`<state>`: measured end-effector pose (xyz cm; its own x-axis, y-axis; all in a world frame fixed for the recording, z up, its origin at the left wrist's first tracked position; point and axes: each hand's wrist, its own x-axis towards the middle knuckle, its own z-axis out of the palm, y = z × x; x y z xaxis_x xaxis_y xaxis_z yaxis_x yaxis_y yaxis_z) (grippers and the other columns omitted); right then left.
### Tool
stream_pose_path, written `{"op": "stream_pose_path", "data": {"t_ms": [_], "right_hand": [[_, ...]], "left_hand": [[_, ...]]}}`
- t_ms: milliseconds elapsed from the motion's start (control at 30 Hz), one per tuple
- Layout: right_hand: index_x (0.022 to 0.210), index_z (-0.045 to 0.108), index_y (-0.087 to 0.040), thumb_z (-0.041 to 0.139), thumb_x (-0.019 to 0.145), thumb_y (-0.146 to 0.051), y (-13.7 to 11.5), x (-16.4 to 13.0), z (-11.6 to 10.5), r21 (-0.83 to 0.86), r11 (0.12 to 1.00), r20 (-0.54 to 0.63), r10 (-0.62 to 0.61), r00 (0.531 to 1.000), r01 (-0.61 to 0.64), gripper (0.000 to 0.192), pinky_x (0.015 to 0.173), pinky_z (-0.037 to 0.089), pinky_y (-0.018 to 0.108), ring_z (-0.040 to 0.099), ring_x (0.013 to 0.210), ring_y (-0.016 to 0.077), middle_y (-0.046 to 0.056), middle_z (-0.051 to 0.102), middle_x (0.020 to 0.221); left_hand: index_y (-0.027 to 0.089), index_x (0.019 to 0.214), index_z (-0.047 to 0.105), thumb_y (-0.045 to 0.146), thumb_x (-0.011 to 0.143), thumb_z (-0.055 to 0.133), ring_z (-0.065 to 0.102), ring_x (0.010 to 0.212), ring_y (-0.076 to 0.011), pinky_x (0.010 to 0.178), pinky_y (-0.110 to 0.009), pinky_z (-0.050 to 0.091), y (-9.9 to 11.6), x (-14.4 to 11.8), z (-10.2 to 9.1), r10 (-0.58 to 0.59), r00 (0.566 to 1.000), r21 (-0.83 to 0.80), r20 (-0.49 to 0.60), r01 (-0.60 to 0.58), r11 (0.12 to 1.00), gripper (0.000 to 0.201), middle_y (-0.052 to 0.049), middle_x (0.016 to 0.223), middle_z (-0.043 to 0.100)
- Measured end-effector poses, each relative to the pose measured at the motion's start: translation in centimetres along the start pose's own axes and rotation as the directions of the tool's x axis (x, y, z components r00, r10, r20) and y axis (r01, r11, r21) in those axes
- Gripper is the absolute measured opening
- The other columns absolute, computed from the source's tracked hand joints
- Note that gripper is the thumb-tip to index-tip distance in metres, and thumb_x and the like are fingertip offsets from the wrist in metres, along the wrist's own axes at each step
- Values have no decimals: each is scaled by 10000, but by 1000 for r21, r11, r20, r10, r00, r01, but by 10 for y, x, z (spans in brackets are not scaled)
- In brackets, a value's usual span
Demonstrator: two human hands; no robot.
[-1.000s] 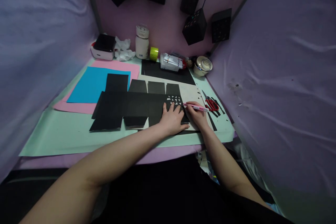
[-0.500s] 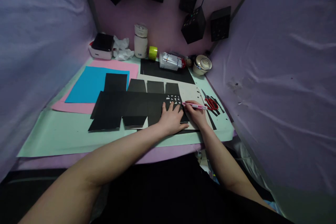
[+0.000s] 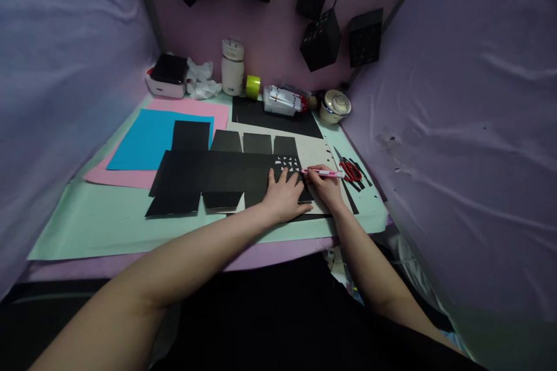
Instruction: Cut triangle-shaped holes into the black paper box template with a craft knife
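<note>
A black cardstock box template (image 3: 217, 171) with flaps along both long sides lies flat on a white board (image 3: 311, 153). Small triangular cut-outs (image 3: 288, 163) show pale through its right end. My left hand (image 3: 285, 197) rests on that end, fingers spread and pressing the card down, just below the cut-outs. In my right hand (image 3: 324, 185) is a slim pink-and-white craft knife (image 3: 326, 173), gripped like a pen. Its tip points left at the card's right edge, close to my left fingertips; the exact contact is too small to make out.
Red-handled scissors (image 3: 349, 170) lie among black scraps at right. Blue paper (image 3: 145, 139) and pink paper (image 3: 122, 178) are at left. Along the back stand a white bottle (image 3: 232, 69), yellow tape (image 3: 253, 87), a plastic box (image 3: 281, 99) and a lidded pot (image 3: 335, 107). Black paper cubes (image 3: 321, 40) hang above.
The right hand and the knife have shifted very slightly at the card's right edge. My left hand stays in place, and the whole view has moved a little.
</note>
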<state>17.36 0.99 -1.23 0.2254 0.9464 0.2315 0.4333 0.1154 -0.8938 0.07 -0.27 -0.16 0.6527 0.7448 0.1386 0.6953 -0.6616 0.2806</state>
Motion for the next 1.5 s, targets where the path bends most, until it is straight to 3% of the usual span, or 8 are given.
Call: {"op": "stream_pose_path", "data": {"t_ms": [367, 733, 1067, 1267, 1500], "right_hand": [[921, 677, -191, 633, 801, -465, 4, 0, 0, 39, 999, -6, 7, 1000, -7, 302, 689, 550, 335, 679, 704, 199, 58, 724, 815], [882, 681, -193, 605, 811, -442, -1, -2, -1, -72, 997, -13, -17, 1000, 16, 270, 745, 509, 328, 652, 764, 197, 51, 715, 839], [942, 683, -188, 623, 812, -458, -4, -3, -1, -32, 999, -6, -13, 1000, 13, 307, 749, 513, 335, 658, 764, 200, 58, 718, 862], [880, 681, -190, 611, 819, -418, -4, -3, -1, -97, 995, -18, -40, 999, 38, 246, 780, 502, 336, 648, 782, 196, 52, 710, 848], [1044, 664, -200, 604, 838, -465, -5, -3, -2, 53, 998, 28, -41, 999, 39, 341, 717, 524, 331, 661, 776, 192, 67, 713, 916]], "left_hand": [[194, 1322, 534, 653, 855, 512, 260, 1405, -416, 1082, -733, 105, -1, 0, 0, 11, 1000, 5, 3, -12, 1000, 655, -149, 1485, 421], [175, 1323, 533, 648, 858, 517, 262, 1402, -424, 1075, -739, 118, -1, 0, 0, 15, 1000, 9, -8, -15, 1000, 664, -159, 1477, 428], [171, 1322, 537, 644, 859, 522, 262, 1404, -422, 1077, -742, 113, 0, 0, -1, 15, 1000, 10, -3, -15, 1000, 662, -158, 1480, 425], [180, 1315, 542, 649, 858, 520, 267, 1401, -418, 1078, -739, 118, -1, 0, 0, 11, 1000, 10, -7, -11, 1000, 656, -160, 1476, 429], [174, 1301, 554, 621, 880, 507, 282, 1393, -424, 1069, -747, 131, -2, 1, 3, 23, 999, 16, -25, -23, 1000, 616, -163, 1461, 443]]}}
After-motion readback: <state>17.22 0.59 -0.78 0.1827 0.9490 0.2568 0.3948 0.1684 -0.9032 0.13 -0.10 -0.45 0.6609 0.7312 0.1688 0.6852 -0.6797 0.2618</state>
